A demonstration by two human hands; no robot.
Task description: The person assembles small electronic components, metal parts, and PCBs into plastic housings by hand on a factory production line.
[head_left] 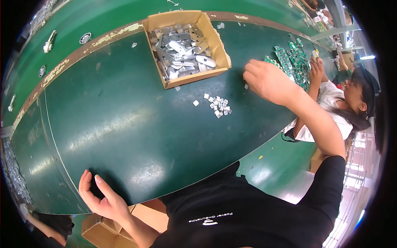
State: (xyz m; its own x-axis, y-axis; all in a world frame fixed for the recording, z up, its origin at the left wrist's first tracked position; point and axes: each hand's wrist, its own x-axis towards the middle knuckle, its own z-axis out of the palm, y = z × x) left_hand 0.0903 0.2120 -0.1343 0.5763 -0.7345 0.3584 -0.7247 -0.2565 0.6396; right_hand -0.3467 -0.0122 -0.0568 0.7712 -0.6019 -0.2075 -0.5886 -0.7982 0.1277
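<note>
My left hand (103, 200) rests at the near left edge of the dark green table (124, 111). Its thumb and fingers are apart with nothing between them. Over the table's right part, my right hand (269, 82) is closed, fingertips tucked under and hidden, so what it may hold cannot be made out. Left of it lies a loose cluster of small whitish square pieces (221, 105), with one single piece (196, 103) apart. Beyond them stands an open cardboard box (197, 75) full of flat, rounded metal parts (178, 47), some shiny, some grey.
Green circuit boards (285, 60) are heaped at the right, by a co-worker (335, 99) whose hands hold a small piece. A raised brown edge (111, 38) borders the table's far side. Cardboard boxes (144, 217) stand below the near edge. Another person's arm (43, 227) shows at lower left.
</note>
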